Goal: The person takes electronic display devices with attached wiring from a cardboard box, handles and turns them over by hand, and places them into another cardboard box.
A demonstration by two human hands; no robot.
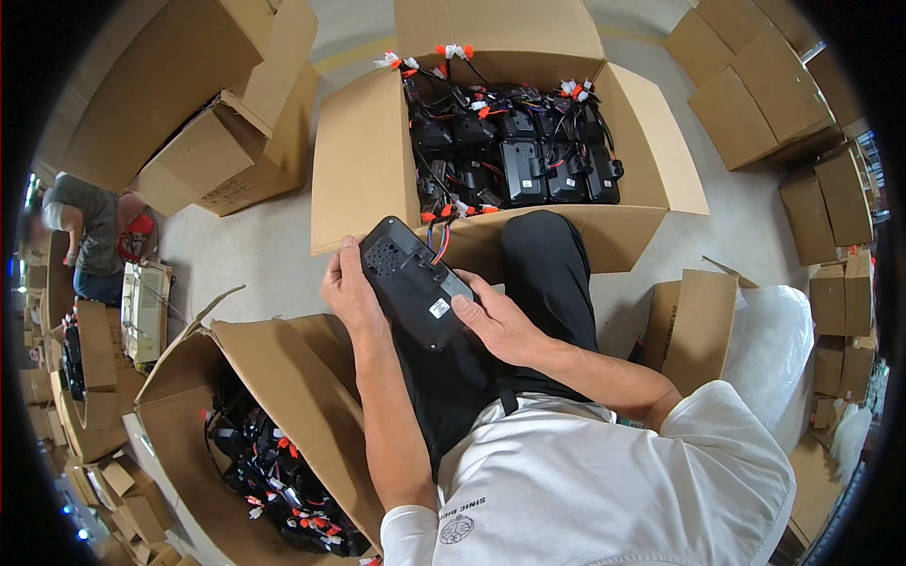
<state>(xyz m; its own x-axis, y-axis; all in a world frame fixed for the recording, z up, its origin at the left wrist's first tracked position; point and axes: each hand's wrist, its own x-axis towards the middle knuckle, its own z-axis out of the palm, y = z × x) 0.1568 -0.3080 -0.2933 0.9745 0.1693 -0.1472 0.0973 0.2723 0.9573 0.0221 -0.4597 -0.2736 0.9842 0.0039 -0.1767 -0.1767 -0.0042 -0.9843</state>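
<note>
Over my lap I hold a flat black plastic unit (401,288) with rounded corners, a patch of small holes at one end and a small white label. Red, blue and black wires come out of its side and end in orange and white connectors. My left hand (353,297) grips its left edge, thumb on top. The right hand (498,323) holds the opposite edge, thumb beside the label. Beyond my knees an open carton (363,179) contains rows of similar black units (525,174) with wires. At lower left, another open carton (283,363) holds tangled black wired parts (278,472).
A large carton (255,141) lies tilted at upper left. Stacked cartons (764,90) line the right side. Near my right arm are a small open carton (698,325) and bubble wrap (779,349). Another person (94,231) bends at far left, by a beige crate (144,307).
</note>
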